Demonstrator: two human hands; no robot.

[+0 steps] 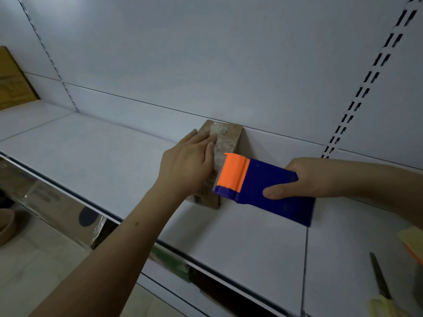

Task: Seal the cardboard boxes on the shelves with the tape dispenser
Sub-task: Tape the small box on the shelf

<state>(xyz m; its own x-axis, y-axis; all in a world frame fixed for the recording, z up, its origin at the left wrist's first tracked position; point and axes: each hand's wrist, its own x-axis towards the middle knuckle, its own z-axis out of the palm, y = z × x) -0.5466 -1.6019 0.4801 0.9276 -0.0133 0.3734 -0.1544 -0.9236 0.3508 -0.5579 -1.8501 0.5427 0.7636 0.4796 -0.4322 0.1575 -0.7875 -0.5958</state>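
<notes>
A small brown cardboard box (229,139) lies on the white shelf (96,156), its far end against the back panel, with clear tape along its top. My left hand (190,163) lies flat on the box top, fingers straight. My right hand (304,179) grips the blue tape dispenser (270,188) by its body. The dispenser's orange front and toothed blade rest at the near part of the box top, right beside my left hand.
A larger cardboard box (13,81) stands at the far left of the shelf. Scissors (380,275) and yellow paper (412,241) lie at the right near the shelf's front edge. Taped boxes (68,213) sit on the level below.
</notes>
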